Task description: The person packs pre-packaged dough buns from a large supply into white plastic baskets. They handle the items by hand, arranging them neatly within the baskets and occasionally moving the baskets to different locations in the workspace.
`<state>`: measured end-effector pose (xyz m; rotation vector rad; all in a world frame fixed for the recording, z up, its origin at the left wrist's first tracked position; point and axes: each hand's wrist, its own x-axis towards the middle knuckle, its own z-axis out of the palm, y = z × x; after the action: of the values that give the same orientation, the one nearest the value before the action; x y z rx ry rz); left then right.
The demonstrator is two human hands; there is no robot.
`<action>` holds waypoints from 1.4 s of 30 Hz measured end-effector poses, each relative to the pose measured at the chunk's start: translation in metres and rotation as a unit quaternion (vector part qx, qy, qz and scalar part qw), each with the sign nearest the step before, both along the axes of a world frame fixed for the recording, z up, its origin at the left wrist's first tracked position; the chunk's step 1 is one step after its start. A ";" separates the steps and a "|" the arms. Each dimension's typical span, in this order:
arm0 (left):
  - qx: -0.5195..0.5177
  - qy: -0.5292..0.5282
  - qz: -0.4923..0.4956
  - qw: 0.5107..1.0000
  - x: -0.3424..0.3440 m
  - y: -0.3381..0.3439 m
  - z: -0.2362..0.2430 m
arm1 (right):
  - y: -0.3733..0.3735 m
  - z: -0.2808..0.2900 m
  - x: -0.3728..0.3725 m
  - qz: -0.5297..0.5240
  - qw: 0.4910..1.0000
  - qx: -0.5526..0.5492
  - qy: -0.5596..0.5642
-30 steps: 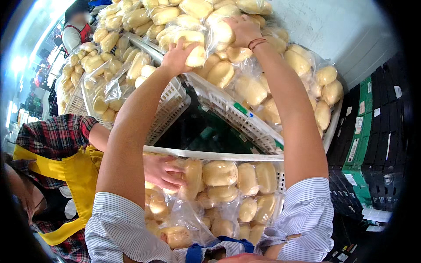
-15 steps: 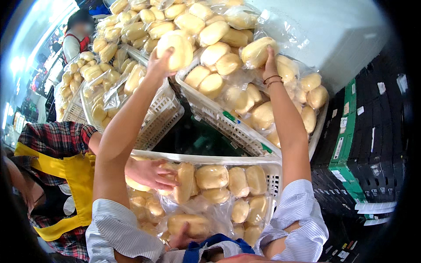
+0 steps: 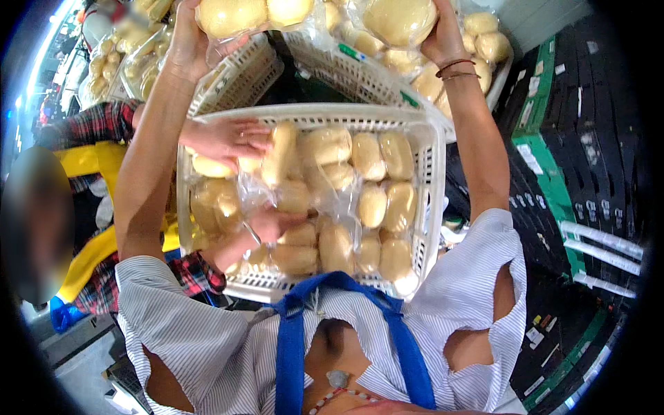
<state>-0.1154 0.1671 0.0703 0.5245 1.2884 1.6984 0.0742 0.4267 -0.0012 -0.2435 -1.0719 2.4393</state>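
Both my arms reach up and away over a white crate. At the upper left, my left hand [image 3: 192, 45] is closed on the side of a clear bag of pale yellow bread rolls [image 3: 232, 15]. My right hand [image 3: 443, 38] grips another clear bag of rolls [image 3: 400, 19] by its right side, above a far crate of bagged rolls. The near white crate [image 3: 434, 187] holds several more bags in rows. Inside it, a co-worker's two hands [image 3: 232, 138] touch the bags, one toward the back and one in the middle.
A person in a plaid shirt and yellow apron [image 3: 104, 169] stands at my left. Further white crates [image 3: 242, 76] with bagged rolls stand beyond the near one. Stacked black crates with a green one [image 3: 532, 131] rise at my right.
My view has tipped down, showing more of the near crate. My hands now hold bags closer together, at the top edge. The co-worker's nearer hand has moved to mid-crate.
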 end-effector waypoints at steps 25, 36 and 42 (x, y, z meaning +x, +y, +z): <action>-0.020 0.519 -0.173 0.837 0.202 0.006 -0.109 | -0.112 -0.026 0.280 -0.091 0.981 0.014 -0.169; 0.106 0.779 -0.422 0.452 0.194 0.032 -0.146 | -0.172 -0.047 0.361 -0.201 0.955 -0.023 -0.219; 0.099 0.764 -0.401 0.496 0.180 0.044 -0.150 | -0.194 -0.058 0.354 -0.245 0.945 -0.056 -0.207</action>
<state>0.0650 0.2107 -0.0796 2.6471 1.3549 0.1419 0.4282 0.2325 -0.0596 -0.9745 -0.8944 2.0338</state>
